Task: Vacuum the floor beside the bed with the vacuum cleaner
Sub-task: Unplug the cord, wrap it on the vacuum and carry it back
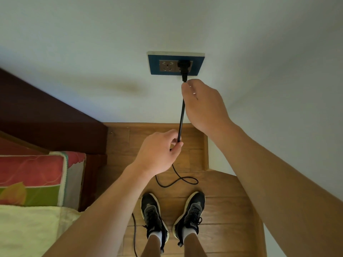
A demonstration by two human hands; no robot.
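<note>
Left grip (157, 151) pinching cord (181, 119), right grip (204, 104) higher, just below plug (183, 66)

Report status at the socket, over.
Left hand grips cord. Right hand pinches cord under plug. Plug seated in wall socket. Slack cord looped by shoes.

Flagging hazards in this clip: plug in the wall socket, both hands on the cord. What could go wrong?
Both the left hand and right hand grip the cord, not the plug; a pull could strain it at the socket. Slack cord loops on the floor by the shoes; a step could snag it.
</note>
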